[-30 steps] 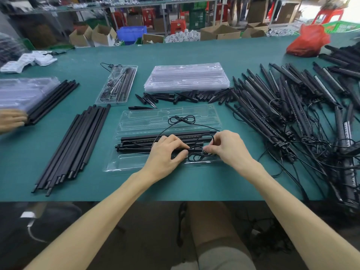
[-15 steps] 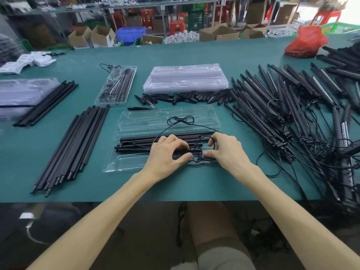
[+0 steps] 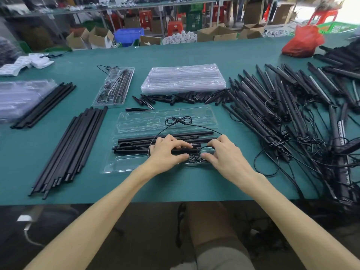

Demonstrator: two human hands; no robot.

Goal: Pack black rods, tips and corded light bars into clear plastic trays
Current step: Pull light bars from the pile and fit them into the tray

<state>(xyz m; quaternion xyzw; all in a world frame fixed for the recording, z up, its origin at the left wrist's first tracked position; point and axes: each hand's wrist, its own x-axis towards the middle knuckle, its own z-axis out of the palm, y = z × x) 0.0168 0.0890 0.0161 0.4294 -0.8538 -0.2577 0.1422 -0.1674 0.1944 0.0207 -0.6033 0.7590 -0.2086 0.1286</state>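
Observation:
A clear plastic tray (image 3: 136,121) lies in front of me on the green table. Black light bars (image 3: 136,142) lie in its near slots, and their thin cord (image 3: 178,120) loops over the tray. My left hand (image 3: 167,152) grips the bars' right part, thumb under and fingers over. My right hand (image 3: 224,152) pinches the coiled cord (image 3: 195,158) at the tray's near right corner. Black rods (image 3: 74,145) lie left of the tray. Black tips (image 3: 175,98) are scattered behind it.
A stack of clear trays (image 3: 183,78) sits behind the tips. A packed tray (image 3: 115,86) lies at back left. A big tangle of corded light bars (image 3: 292,114) fills the right side. More rods (image 3: 44,104) and trays (image 3: 21,96) lie far left; a red bag (image 3: 302,43) sits far right.
My right hand moved slightly left, closing on the coiled cord beside my left hand. Another person's hand at the far left edge left the view.

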